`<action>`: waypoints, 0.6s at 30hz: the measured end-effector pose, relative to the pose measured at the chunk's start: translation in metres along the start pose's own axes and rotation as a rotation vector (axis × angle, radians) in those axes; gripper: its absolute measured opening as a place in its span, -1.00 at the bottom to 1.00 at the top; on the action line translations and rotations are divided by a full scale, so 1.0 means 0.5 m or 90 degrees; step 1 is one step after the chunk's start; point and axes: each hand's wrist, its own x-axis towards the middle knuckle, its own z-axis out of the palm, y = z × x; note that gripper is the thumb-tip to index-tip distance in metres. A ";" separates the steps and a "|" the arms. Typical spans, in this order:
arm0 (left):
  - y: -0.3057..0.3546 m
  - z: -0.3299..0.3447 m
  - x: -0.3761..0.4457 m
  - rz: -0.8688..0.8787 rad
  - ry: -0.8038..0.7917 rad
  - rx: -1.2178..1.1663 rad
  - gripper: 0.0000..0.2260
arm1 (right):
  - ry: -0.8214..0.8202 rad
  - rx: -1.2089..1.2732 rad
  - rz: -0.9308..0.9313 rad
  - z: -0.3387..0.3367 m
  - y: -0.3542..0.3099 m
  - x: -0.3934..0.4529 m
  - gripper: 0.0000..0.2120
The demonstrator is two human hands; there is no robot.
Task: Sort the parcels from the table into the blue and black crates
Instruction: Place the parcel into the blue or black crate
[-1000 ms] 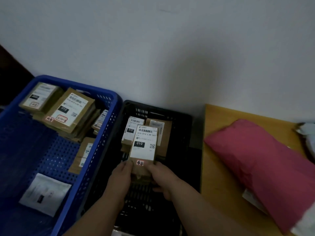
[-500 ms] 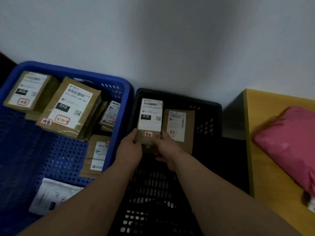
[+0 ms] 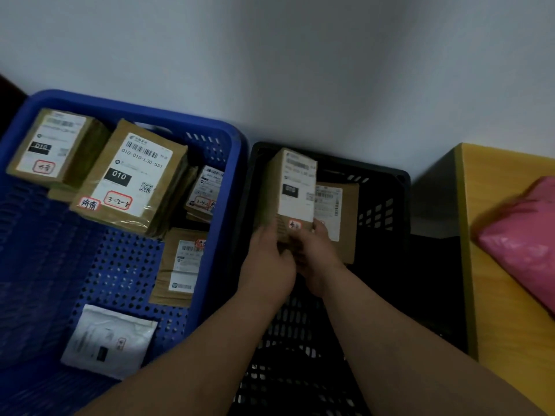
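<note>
Could tip or slide off the flat parcel (image 3: 336,217) beneath if let go while tilted on end, landing label-down in the black crate (image 3: 387,205) beside the blue crate (image 3: 126,283). Held low over the black crate: cardboard parcel (image 3: 288,190), bottom end pinched by left hand (image 3: 267,265) and right hand (image 3: 318,259), fingers curled round it, apparently, through blur.

Hands: left hand (image 3: 267,262) and right hand (image 3: 318,256) grip brown parcel (image 3: 288,193) over black crate (image 3: 375,205).
Left: blue crate (image 3: 228,163) holding labelled parcels.
Right: pink bag (image 3: 522,241) on table (image 3: 495,340).
</note>
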 end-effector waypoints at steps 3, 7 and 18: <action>0.023 0.038 -0.052 0.079 0.009 0.087 -0.43 | 0.048 0.121 -0.014 -0.032 0.007 -0.018 -0.64; 0.038 0.071 -0.088 0.121 -0.025 0.138 -0.41 | 0.096 0.170 -0.012 -0.074 0.011 -0.047 -0.52; 0.047 0.070 -0.079 0.068 -0.039 0.023 -0.39 | 0.239 -0.023 -0.162 -0.083 0.006 -0.072 -0.75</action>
